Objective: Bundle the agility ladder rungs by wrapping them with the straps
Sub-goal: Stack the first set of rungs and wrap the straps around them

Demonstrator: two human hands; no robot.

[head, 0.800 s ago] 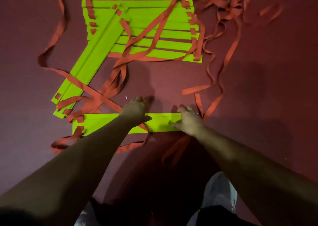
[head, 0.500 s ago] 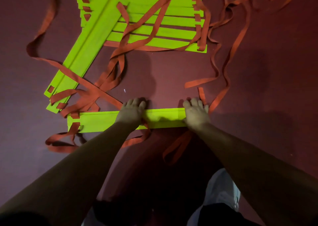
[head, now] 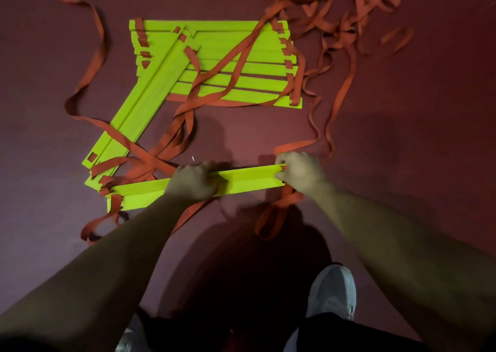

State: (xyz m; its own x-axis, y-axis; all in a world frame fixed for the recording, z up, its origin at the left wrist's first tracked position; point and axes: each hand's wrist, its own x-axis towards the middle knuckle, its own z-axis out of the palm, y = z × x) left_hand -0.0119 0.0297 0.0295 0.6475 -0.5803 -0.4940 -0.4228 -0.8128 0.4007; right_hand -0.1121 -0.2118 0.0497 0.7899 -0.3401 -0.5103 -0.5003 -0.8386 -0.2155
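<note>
- While it lies crosswise on the maroon floor (head: 402,137) at the centre, the nearest green rung (head: 249,177) is held by both hands.
- Left hand (head: 192,181) — fingers curled over the rung's far edge, near its middle.
- Right hand (head: 300,173) pinches the rung's right end beside its slot.
- At 12 o'clock a stack of rungs (head: 263,84) lies flat; slanted rungs (head: 145,104) run toward 9 o'clock.
- Orange straps (head: 335,0) tangle at 1 o'clock — loops trail across the rungs.
- At 6 o'clock, a white shoe (head: 332,290).
</note>
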